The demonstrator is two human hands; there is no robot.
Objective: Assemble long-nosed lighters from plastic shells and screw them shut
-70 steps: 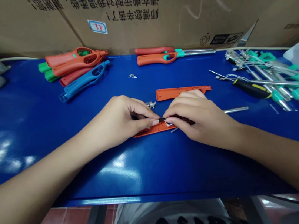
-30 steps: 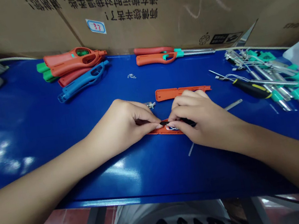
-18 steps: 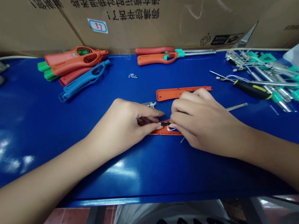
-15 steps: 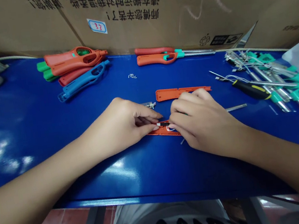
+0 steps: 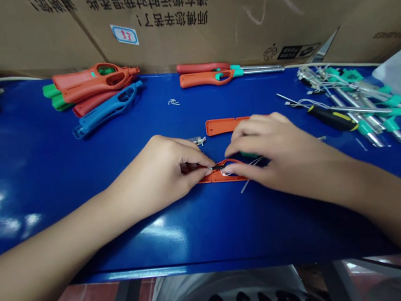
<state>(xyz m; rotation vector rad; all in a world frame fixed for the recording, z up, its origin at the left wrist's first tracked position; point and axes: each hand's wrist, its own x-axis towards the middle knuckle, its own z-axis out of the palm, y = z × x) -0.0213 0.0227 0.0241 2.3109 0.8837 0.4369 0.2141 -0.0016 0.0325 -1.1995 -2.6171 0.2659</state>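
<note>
My left hand (image 5: 173, 167) is closed in a pinch on a small black part (image 5: 218, 167), which lies in an orange lighter shell half (image 5: 214, 176) flat on the table. Thin white wire (image 5: 255, 161) runs from around there under my right hand (image 5: 283, 150). That hand is open, fingers and thumb apart, with the thumb tip at the right end of the black part. A bit of green plastic (image 5: 249, 154) shows beneath its palm. Behind my hands lies the matching orange shell half (image 5: 219, 126), partly covered by my right fingers. A clear lighter tank (image 5: 197, 141) sits just beyond my left fingers.
At the back left are orange, red and blue lighter shells (image 5: 104, 109). Two lighters with metal tubes (image 5: 208, 78) lie by the cardboard box (image 5: 169, 39). Small white pins (image 5: 174, 102) are scattered nearby. At right, a black-yellow screwdriver (image 5: 333, 118) rests by metal-tube assemblies (image 5: 371, 110).
My right hand has opened its fingers and drawn slightly away to the right, baring more white wire. My left hand stays at the black part, and the view has shifted a little.
</note>
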